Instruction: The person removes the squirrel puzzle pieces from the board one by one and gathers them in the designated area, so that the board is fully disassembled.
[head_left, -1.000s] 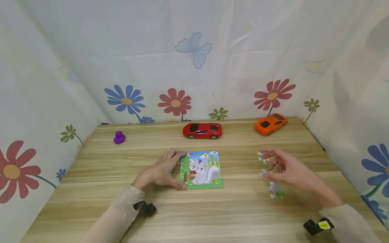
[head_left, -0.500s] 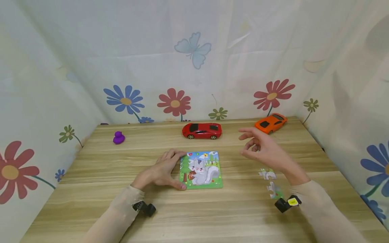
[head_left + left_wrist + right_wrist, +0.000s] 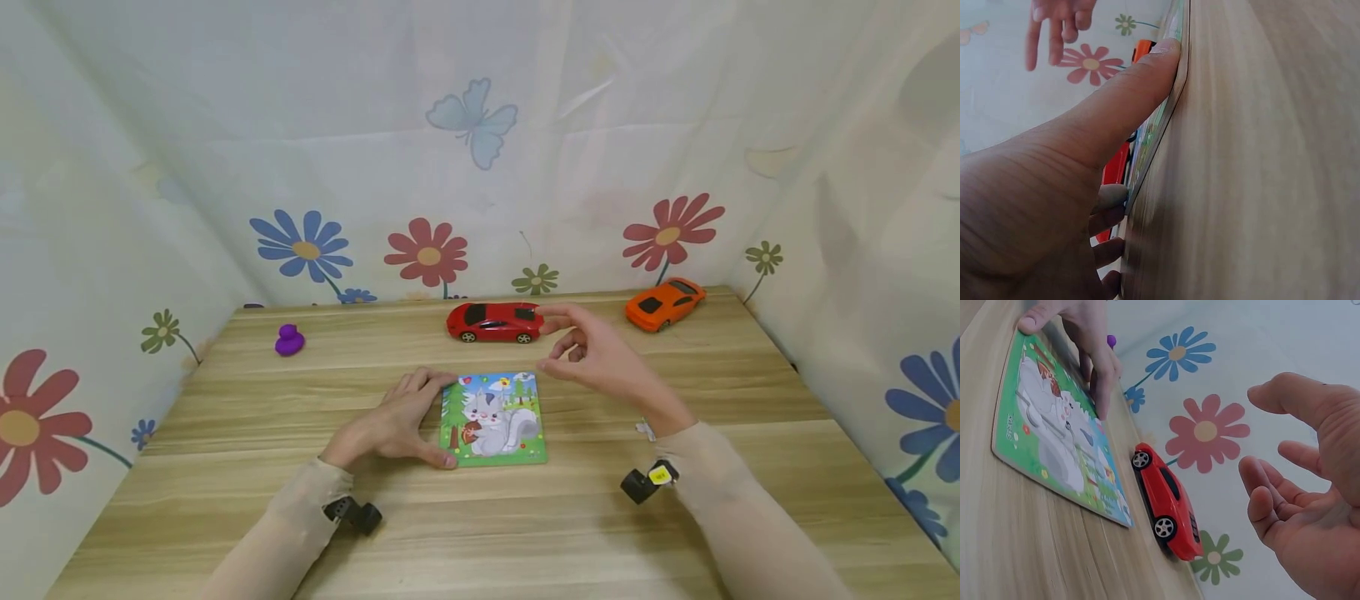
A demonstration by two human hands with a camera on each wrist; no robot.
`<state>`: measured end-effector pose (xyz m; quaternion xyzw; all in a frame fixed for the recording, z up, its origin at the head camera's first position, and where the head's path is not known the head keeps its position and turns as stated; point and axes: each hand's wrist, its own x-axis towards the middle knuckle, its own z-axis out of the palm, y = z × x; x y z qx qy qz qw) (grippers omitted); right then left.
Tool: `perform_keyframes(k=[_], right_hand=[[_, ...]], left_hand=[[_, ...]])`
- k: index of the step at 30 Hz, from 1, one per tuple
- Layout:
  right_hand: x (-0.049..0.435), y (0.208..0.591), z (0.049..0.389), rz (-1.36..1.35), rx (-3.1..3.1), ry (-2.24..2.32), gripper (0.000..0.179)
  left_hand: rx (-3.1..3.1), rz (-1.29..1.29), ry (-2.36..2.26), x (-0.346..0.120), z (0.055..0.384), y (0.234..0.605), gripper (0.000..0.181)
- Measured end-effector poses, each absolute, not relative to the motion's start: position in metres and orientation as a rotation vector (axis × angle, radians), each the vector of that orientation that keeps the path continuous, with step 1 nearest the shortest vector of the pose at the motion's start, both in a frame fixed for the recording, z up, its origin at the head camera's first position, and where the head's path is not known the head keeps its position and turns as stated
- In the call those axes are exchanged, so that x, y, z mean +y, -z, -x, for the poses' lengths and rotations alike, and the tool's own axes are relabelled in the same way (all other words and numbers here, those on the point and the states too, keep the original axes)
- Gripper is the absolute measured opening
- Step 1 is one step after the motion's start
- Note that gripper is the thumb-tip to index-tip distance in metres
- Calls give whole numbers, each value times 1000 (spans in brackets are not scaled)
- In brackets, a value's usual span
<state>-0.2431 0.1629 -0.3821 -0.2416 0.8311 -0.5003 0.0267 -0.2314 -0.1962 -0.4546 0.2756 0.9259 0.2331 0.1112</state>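
A square picture puzzle (image 3: 491,427) with a grey squirrel lies flat on the wooden table. My left hand (image 3: 392,423) is at its left side, the thumb straight over the near left corner and a fingertip at the far left corner. The left wrist view shows that thumb (image 3: 1125,94) on the board's edge. My right hand (image 3: 600,354) is raised beyond the puzzle's far right corner, overlapping the back of the red toy car (image 3: 491,322) in the head view. Its fingers are loosely bent and apart, with nothing between them in the right wrist view.
A loose puzzle piece (image 3: 643,428) shows beside the right wrist, mostly hidden by the forearm. At the back stand a purple toy duck (image 3: 288,340) on the left and an orange toy car (image 3: 666,304) on the right. A flowered curtain (image 3: 360,167) surrounds the table.
My right hand has left the loose pieces on the right and moved left and away from me, toward the puzzle and the red toy car. The left hand has kept its place.
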Motion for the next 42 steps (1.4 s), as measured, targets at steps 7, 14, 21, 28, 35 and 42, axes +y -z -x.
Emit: perform_keyframes(k=[7, 14, 21, 28, 35, 42], right_hand=[[144, 388, 249, 752, 2537, 1579, 80], [128, 403, 253, 748, 2518, 1549, 76], [113, 422, 256, 701, 2483, 1502, 72], [108, 441, 253, 632, 2511, 1408, 72], [104, 451, 253, 624, 2564, 1300, 70], [99, 454, 252, 606, 2623, 1229, 72]], left_hand=[[2721, -805, -684, -197, 231, 454, 130], [2717, -806, -692, -197, 230, 453, 130], [2715, -797, -699, -198, 229, 452, 129], [2711, -784, -687, -197, 230, 452, 130], [2709, -772, -683, -196, 230, 452, 130], [2714, -784, -680, -197, 230, 452, 129]])
